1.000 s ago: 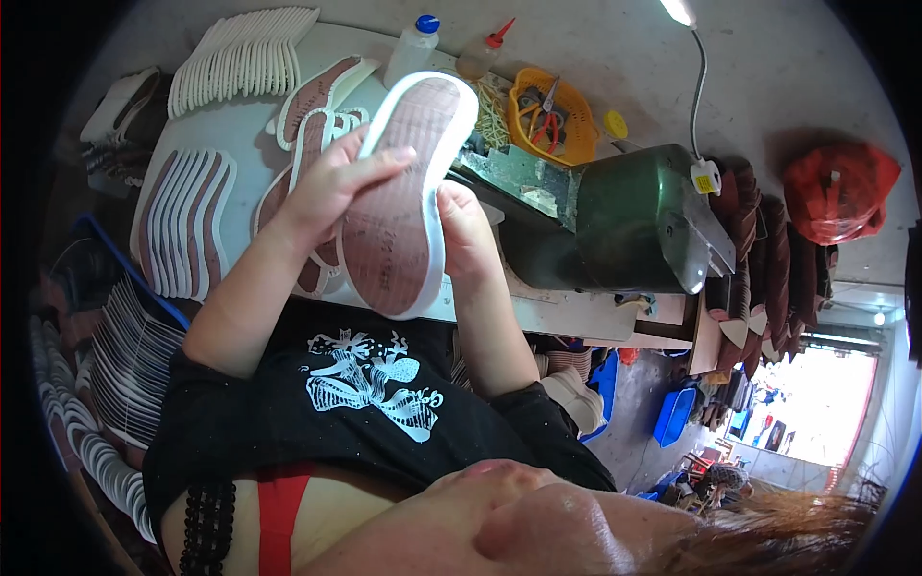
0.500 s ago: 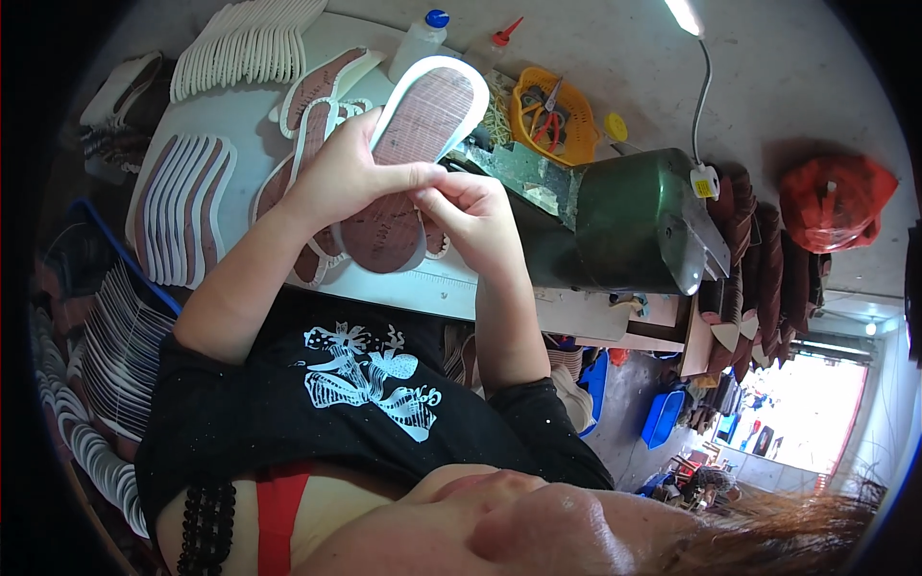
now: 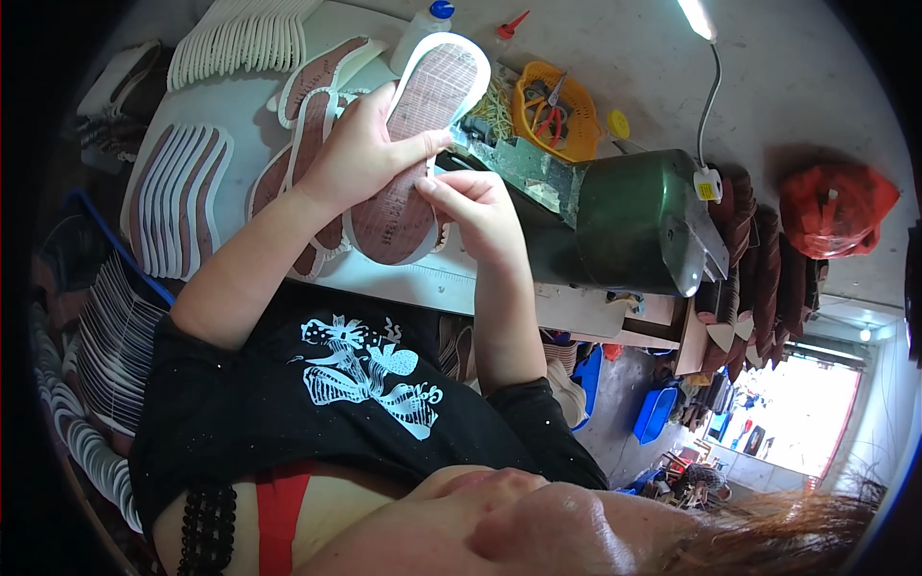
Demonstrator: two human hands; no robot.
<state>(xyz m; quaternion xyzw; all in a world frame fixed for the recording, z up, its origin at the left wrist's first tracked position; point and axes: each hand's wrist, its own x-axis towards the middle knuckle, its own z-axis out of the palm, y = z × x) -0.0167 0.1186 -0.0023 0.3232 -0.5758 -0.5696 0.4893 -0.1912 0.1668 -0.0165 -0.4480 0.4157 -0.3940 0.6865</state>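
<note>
My left hand (image 3: 360, 158) is wrapped round the middle of a brown insole (image 3: 437, 91) with a white rim, its thumb lying across the face. The insole is raised above the table, its white-rimmed end pointing away from me and its darker end toward me. My right hand (image 3: 473, 213) pinches the insole's right edge near the middle between thumb and bent fingers. Whether a thread or strip is between those fingertips is too small to tell. Below and left of my left hand lie several loose brown insoles (image 3: 312, 130) with white edging, partly hidden by my forearm.
A green sewing machine (image 3: 634, 221) stands right of my hands. Behind it are a yellow basket (image 3: 581, 144) with scissors and a blue-capped bottle (image 3: 418, 40). Brown insoles (image 3: 178, 206) and white pieces (image 3: 240, 43) are stacked at the table's left. A lamp (image 3: 696, 17) hangs above.
The insole has shifted slightly away from me and turned a little, showing more of its near end. My right hand's fingertips have moved slightly apart from my left thumb, down the edge.
</note>
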